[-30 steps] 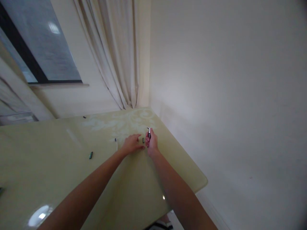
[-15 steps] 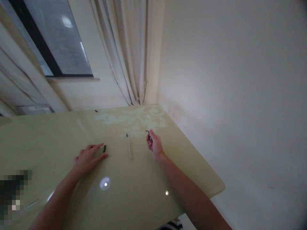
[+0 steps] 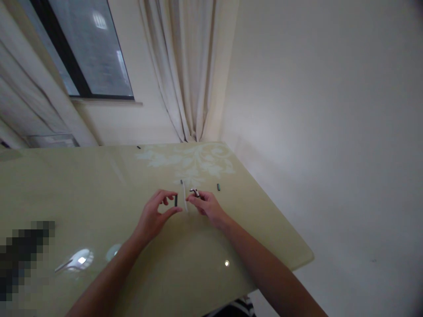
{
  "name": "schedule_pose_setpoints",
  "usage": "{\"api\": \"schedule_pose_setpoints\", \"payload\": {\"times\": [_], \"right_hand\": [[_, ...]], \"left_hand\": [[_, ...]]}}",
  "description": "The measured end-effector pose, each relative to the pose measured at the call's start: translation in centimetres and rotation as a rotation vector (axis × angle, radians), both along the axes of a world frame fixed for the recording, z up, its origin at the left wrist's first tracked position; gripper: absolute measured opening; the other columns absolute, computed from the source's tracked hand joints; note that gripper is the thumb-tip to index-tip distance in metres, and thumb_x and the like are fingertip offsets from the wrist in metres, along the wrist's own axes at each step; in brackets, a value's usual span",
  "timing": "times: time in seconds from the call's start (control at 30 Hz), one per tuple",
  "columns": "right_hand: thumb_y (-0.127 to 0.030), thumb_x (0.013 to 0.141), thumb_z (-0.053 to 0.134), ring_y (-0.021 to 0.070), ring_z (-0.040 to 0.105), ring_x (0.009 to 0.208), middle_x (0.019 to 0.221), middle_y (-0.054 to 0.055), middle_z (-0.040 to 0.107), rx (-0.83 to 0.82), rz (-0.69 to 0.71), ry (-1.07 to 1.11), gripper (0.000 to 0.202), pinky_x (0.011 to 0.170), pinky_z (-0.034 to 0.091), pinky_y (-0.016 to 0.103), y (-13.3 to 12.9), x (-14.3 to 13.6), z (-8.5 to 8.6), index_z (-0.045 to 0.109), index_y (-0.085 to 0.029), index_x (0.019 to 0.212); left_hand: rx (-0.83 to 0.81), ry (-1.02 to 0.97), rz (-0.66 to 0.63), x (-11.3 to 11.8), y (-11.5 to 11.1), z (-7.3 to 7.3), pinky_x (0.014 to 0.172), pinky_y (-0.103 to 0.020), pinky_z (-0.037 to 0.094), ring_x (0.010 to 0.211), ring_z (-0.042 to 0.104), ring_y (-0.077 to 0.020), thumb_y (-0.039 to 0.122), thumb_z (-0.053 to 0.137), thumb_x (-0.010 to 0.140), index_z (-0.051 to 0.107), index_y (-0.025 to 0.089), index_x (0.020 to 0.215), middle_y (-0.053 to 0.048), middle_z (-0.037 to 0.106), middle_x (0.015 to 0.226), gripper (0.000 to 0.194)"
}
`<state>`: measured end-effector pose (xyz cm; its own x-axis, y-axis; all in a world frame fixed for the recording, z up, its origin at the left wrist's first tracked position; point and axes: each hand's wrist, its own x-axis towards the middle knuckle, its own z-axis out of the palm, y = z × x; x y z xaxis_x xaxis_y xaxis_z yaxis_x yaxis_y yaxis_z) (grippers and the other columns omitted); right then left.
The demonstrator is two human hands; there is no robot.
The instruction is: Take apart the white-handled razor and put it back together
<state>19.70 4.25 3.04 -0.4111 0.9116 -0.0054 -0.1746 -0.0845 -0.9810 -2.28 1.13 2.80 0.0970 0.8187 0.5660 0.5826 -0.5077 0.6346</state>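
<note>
My left hand [image 3: 157, 211] pinches a small dark block [image 3: 176, 200] upright between thumb and fingers. Just to its right, my right hand [image 3: 206, 204] is closed on a small black-and-white object [image 3: 195, 192], whose details are too small to make out. Between the two hands, a thin white stick [image 3: 185, 196] with a grey tip lies on the table. Another small dark piece [image 3: 218, 187] rests to the right, beyond my right hand.
The glossy pale-green table [image 3: 132, 176] reaches back to the curtains [image 3: 185, 70] and window [image 3: 89, 48]. A tiny dark item [image 3: 139, 147] sits at the far edge. A wall [image 3: 313, 132] stands to the right.
My left hand has moved right and taken hold of the dark block. My right hand has shifted left, closer to it, and the dark piece now shows on the right.
</note>
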Motion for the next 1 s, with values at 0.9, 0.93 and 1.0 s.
{"api": "schedule_pose_setpoints", "payload": {"times": [0.9, 0.93, 1.0], "right_hand": [[-0.045, 0.074, 0.081, 0.0083, 0.035, 0.056, 0.066, -0.006, 0.045, 0.198, 0.062, 0.012, 0.034, 0.052, 0.027, 0.023, -0.8, 0.6, 0.0, 0.065, -0.018, 0.086], [-0.044, 0.075, 0.08, 0.0084, 0.035, 0.057, 0.065, -0.006, 0.043, 0.246, 0.053, -0.034, 0.032, 0.053, 0.027, 0.023, -0.8, 0.7, 0.2, 0.065, -0.018, 0.087], [-0.04, 0.077, 0.078, 0.0081, 0.033, 0.056, 0.064, -0.007, 0.039, 0.355, 0.038, -0.144, 0.028, 0.052, 0.026, 0.023, -1.1, 0.9, 0.8, 0.066, -0.018, 0.089]], "left_hand": [[-0.148, -0.178, -0.118, 2.2, -2.1, 1.3, 0.066, -0.025, 0.044, 0.069, 0.055, -0.0148, 0.047, 0.072, 0.088, 0.073, 0.02, 0.095, 0.0, 0.066, 0.078, 0.028], [-0.206, -0.192, -0.129, 2.3, -2.0, 1.5, 0.066, -0.025, 0.044, 0.069, 0.056, -0.0152, 0.049, 0.066, 0.091, 0.072, 0.019, 0.087, -0.001, 0.065, 0.074, 0.031], [-0.322, -0.209, -0.157, 2.4, -1.9, 1.7, 0.064, -0.025, 0.042, 0.067, 0.056, -0.0156, 0.053, 0.058, 0.094, 0.069, 0.018, 0.076, -0.001, 0.064, 0.07, 0.041]]}}
